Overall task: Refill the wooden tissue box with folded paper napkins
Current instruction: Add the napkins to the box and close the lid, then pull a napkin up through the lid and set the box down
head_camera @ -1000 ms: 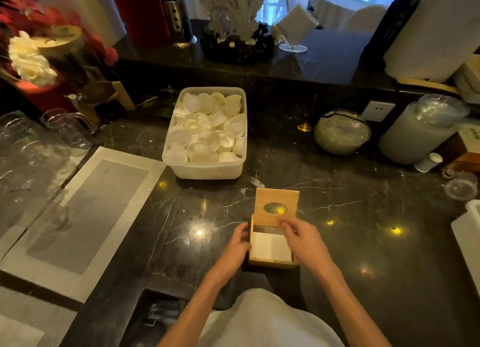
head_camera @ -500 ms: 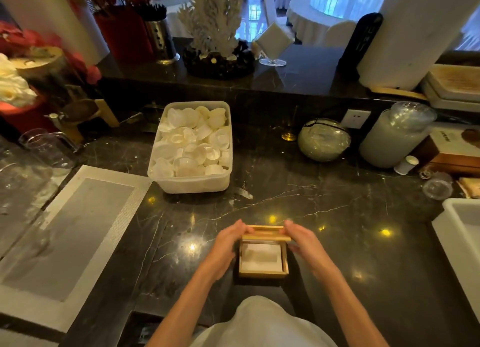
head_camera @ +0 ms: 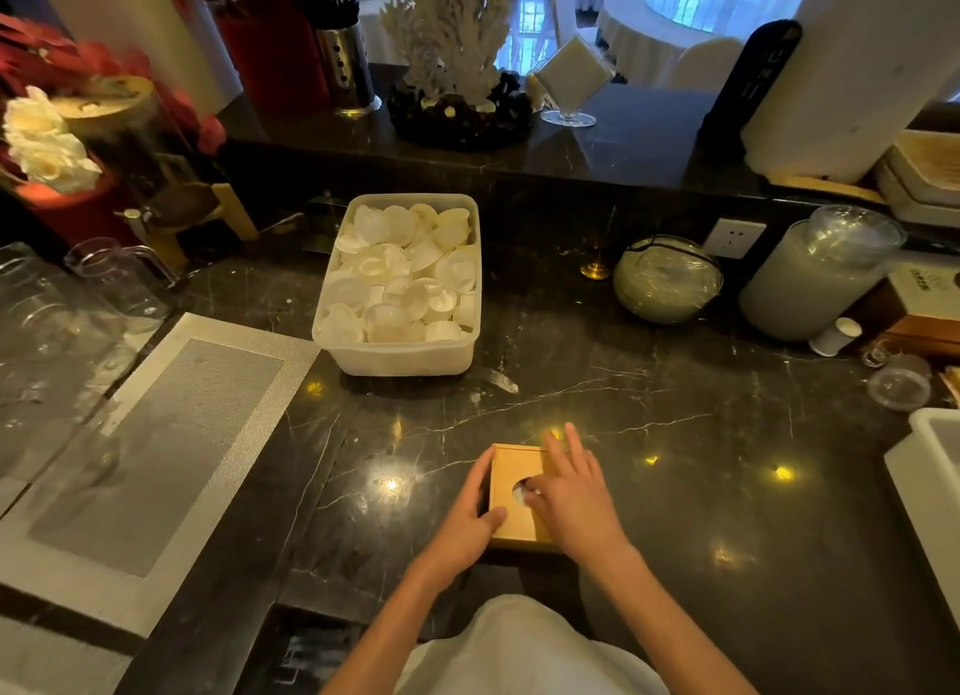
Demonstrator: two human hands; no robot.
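Observation:
The wooden tissue box (head_camera: 511, 468) sits on the black marble counter (head_camera: 675, 486) close in front of me, with its lid down flat. A round hole in the lid shows a bit of white paper napkin (head_camera: 519, 492). My left hand (head_camera: 467, 517) grips the box's left side, thumb on the lid's near edge. My right hand (head_camera: 576, 502) lies on top of the lid with its fingers spread toward the far edge and its thumb tip at the hole, touching the napkin. The right half of the box is hidden under that hand.
A plastic tub (head_camera: 400, 356) of white shell-like dishes stands behind the box. A woven placemat (head_camera: 156, 450) and glass pitchers (head_camera: 119, 278) lie left. A round glass jar (head_camera: 667, 278), a small cup (head_camera: 901, 382) and a white bin (head_camera: 930, 465) are on the right.
The lid stood upright with the napkins exposed; both hands lowered it and it now lies shut. My right hand moved onto the lid, thumb at the hole.

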